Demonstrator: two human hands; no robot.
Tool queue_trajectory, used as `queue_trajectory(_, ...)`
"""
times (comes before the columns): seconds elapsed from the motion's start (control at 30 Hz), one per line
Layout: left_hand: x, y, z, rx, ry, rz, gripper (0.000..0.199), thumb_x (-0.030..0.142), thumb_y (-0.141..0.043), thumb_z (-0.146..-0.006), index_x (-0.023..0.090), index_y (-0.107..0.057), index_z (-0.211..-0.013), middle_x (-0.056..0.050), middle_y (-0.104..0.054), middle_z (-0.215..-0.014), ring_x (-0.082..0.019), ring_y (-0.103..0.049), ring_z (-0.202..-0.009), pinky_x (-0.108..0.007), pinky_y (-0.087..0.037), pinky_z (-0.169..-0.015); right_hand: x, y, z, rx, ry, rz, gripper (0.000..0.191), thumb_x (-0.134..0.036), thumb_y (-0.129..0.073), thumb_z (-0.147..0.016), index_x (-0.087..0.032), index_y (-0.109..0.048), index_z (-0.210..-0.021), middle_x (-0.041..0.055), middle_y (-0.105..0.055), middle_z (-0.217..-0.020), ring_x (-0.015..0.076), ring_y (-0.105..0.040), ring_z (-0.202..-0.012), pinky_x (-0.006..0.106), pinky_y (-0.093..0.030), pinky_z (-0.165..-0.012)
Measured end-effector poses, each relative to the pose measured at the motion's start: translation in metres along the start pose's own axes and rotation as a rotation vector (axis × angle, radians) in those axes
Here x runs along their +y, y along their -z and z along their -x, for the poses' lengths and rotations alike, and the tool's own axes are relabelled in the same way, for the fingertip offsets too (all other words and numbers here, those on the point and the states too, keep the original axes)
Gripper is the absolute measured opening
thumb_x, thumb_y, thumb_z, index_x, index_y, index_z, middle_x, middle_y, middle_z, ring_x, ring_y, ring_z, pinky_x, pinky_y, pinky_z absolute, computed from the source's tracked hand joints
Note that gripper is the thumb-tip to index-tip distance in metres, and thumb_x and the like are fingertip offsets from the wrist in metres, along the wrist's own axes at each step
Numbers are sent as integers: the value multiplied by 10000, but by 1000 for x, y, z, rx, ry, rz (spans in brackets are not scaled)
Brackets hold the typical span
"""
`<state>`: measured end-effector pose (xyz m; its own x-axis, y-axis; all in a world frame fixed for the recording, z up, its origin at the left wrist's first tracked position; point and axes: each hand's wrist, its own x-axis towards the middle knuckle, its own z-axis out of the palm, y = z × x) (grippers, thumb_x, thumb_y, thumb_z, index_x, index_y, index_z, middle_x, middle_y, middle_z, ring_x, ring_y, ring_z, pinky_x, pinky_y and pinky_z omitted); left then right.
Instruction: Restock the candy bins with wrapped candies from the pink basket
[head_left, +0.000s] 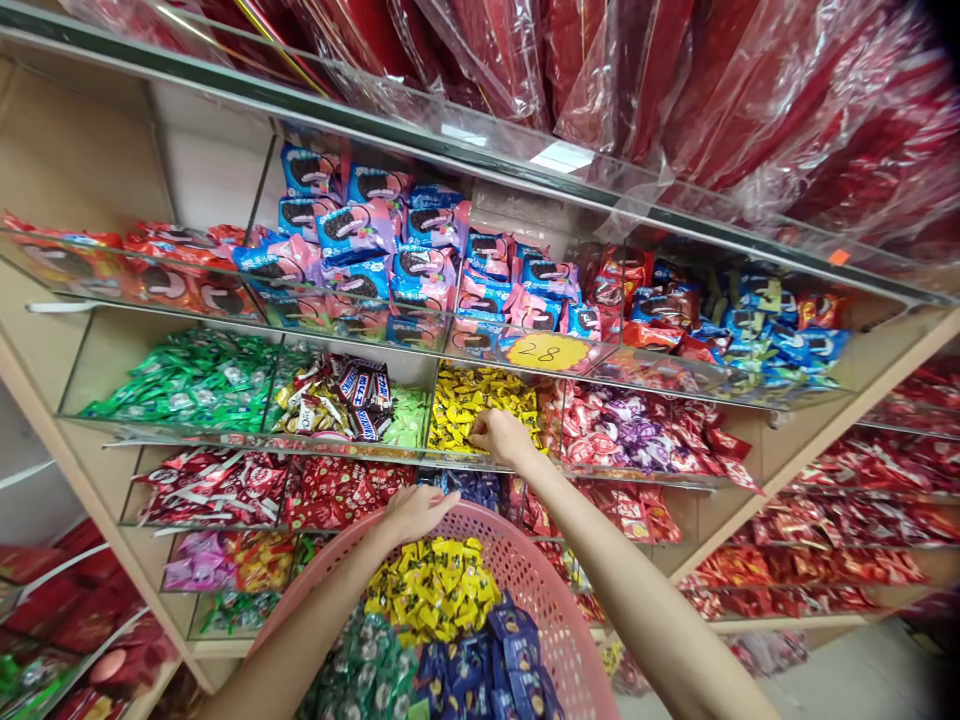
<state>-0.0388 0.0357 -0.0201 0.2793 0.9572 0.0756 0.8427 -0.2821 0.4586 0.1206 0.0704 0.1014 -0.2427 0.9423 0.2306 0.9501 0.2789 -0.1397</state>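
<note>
Head view: right hand [501, 437] is in the shelf bin of yellow-wrapped candies [480, 388], fingers curled, fingertips down at the pieces. Whether a candy is pinched: cannot tell, the hand hides it. Left hand [416, 512] lies over the far rim of the pink perforated plastic basket [559, 605], palm down, fingers extended and close together; how firmly it bears on the rim, cannot tell.

Basket contents: yellow candies [435, 590] at the far side, green-wrapped sweets [360, 665] near left, dark blue packets [521, 655] near right. Shelf neighbours of the yellow bin: Snickers bars [365, 395] and a light green pile [407, 415] to its left, purple-and-white wrapped sweets [634, 430] further right. Yellow "28" tag [546, 352] on the shelf edge above.

Handling, judged by look: single candies small, light, probably hard inside, with slick crinkly wrappers that could slip; pinch across the body, or scoop several with cupped fingers from the top of the pile. Crush risk seems low. Basket looks stiff but somewhat flexible, heavier with its load; best gripped by the rim, both sides if lifted. Clear shelf lip [390, 447] sits just below the right wrist, worth clearing.
</note>
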Motion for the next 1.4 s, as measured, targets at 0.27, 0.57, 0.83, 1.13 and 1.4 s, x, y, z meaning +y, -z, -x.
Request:
queue_trajectory(0.27,4,4,2,-13,29,-21,630,672,-162,-751,226,-600,-678,-40,-643,-696,-232,-588,-720,-273,-361,-613,10,-1,6,131,43,160,145,-254,-474,-765,-194,-597,-809,55,-608,-873,154,-543,-785,222,-344,-601)
queue_trajectory(0.57,5,4,5,-12,36,8,637,691,-176,-733,228,-613,-710,-44,-647,-745,-232,-584,-740,-280,-376,-625,25,0,4,165,-35,136,186,-321,-433,-801,-211,-571,-863,54,-596,-888,166,-549,-789,233,-344,-596)
queue_trajectory(0.83,4,5,5,-24,38,19,629,700,-198,-720,246,-627,-788,-45,-648,-778,-232,-581,-754,-277,-378,-617,31,-4,4,125,-216,51,334,-457,-397,-802,-204,-600,-880,73,-622,-839,177,-562,-787,235,-347,-598)
queue_trajectory(1.13,1,2,4,-23,31,-30,629,710,-201,-713,239,-613,-773,-51,-648,-789,-243,-586,-772,-286,-387,-631,36,-8,2,136,-117,-93,297,-461,-507,-731,-186,-617,-711,51,-630,-743,140,-555,-691,209,-334,-572)
queue_trajectory(1.4,4,3,4,-36,50,-20,644,710,-196,-714,227,-617,-772,-61,-653,-802,-246,-590,-800,-287,-389,-661,39,-16,6,221,-72,-347,206,-375,-539,-703,-171,-566,-700,-15,-587,-611,108,-515,-585,196,-342,-546)
